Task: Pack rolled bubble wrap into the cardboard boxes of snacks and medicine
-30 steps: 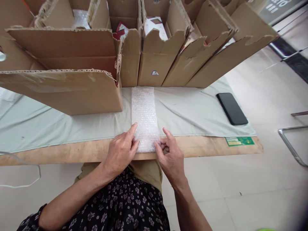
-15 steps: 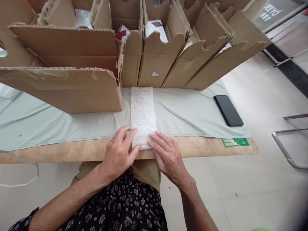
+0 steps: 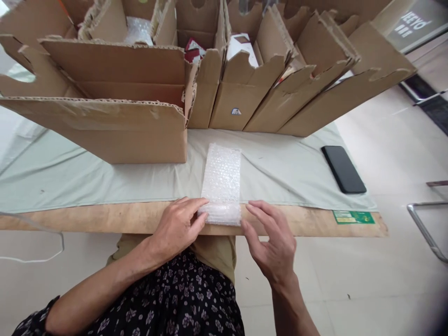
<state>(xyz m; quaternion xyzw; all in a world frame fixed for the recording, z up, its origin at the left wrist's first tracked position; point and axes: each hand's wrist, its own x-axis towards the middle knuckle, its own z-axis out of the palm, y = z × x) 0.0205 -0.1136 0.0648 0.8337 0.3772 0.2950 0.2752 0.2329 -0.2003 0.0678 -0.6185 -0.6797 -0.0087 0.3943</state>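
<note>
A strip of clear bubble wrap [image 3: 221, 177] lies flat on the table, its near end folded over into a thicker band at the front edge. Thumb and fingertips of my left hand [image 3: 178, 224] hold the left side of that folded end. My right hand [image 3: 271, 233] is just off the right side, fingers spread and slightly curled. Its thumb tip is close to the near right corner; whether it touches I cannot tell.
A large cardboard box [image 3: 147, 140] stands at the left. Behind are several narrow cardboard bins [image 3: 245, 98] holding small packages. A black phone [image 3: 343, 169] rests at the right on the green cloth [image 3: 280, 172], near a green card [image 3: 353, 217] on the wooden edge.
The bubble wrap has come nearer to me, away from the bins, and its near end now shows a folded band. My right hand has lifted off it and opened to the right.
</note>
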